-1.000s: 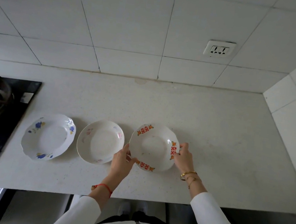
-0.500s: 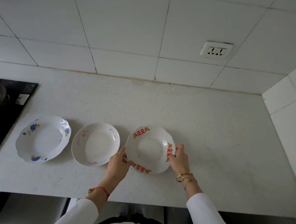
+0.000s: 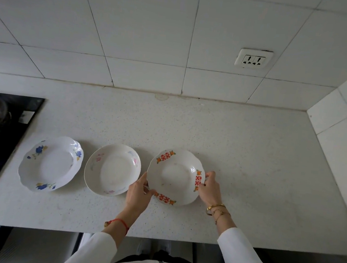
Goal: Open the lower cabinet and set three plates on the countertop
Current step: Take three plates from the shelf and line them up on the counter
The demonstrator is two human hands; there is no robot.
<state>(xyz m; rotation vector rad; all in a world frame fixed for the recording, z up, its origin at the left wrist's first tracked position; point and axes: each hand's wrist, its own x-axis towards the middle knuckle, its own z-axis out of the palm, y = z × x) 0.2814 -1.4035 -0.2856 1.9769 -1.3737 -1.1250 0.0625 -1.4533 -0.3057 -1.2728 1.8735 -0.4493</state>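
While both hands, left (image 3: 138, 194) and right (image 3: 210, 187), pinch the red plate (image 3: 174, 175) resting rightmost on the tabletop (image 3: 251, 161) beside two others, seems the last placing; next, probably only loosen each grip and withdraw.

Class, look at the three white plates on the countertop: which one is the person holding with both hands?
The white plate with red and orange motifs, rightmost in the row. The left hand and right hand grip its opposite edges; the blue-flowered plate and pink-flowered plate lie untouched.
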